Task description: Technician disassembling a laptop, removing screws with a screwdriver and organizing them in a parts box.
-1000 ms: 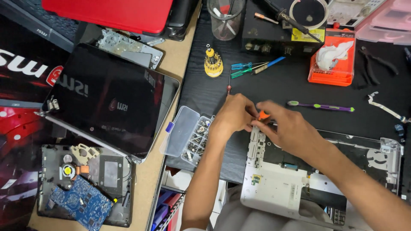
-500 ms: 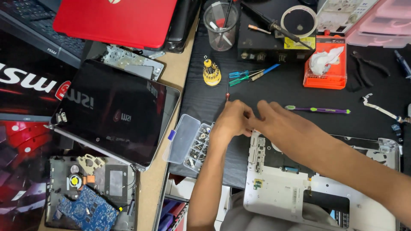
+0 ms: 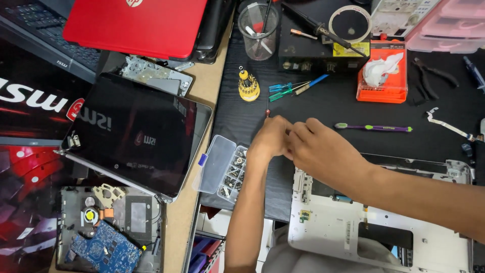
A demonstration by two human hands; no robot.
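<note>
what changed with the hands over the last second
The left hand and right hand have closed together, touching, above the white laptop shell. The small orange piece seen between the fingers a second ago is now hidden. A thin red-tipped screwdriver sticks up past the left hand. The screw box and purple tool stayed put.

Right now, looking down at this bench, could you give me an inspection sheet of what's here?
Surface: black mat beside a tan desk strip.
Job's things: left hand and right hand pressed together over a thin red-tipped screwdriver; white laptop base just below.
Clutter: clear screw organizer, yellow bit holder, purple pry tool, orange tray, red laptop, dark laptop lid.
Hands: both closed; what they pinch is hidden.
Cables: nothing seen.
Surroundings: blue circuit board.
</note>
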